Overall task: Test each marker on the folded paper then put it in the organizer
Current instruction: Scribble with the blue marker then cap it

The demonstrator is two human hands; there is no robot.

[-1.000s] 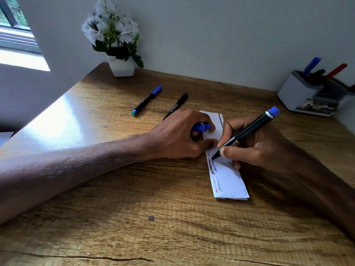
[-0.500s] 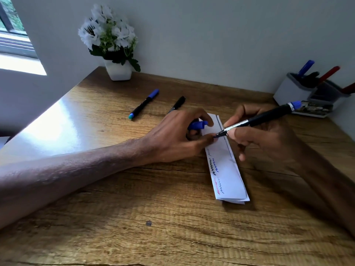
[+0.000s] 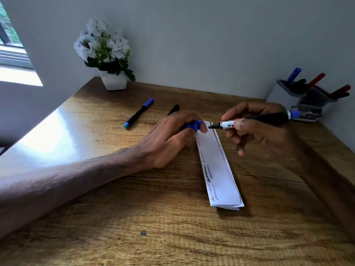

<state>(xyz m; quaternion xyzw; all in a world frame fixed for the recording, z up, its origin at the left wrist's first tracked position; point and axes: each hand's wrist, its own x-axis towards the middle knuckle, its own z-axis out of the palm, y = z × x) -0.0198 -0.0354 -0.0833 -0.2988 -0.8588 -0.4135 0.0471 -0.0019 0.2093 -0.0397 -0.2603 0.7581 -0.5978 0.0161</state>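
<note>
Wood-grain table [image 3: 134, 237], five things lying or standing on it.
Flat just right of centre: folded paper [image 3: 219, 169], long axis running 11 to 5 o'clock, red, blue and black squiggles along its left edge. At 11 o'clock: blue-capped marker [image 3: 139, 112], cap pointing toward 1 o'clock. Near it toward 12: black marker [image 3: 173, 109], partly hidden. Far 11 o'clock corner: white pot [image 3: 114, 81] of white flowers. Far 2 o'clock, by the wall: organizer [image 3: 278, 98]. At 6 o'clock: dark speck [image 3: 143, 232].
</note>
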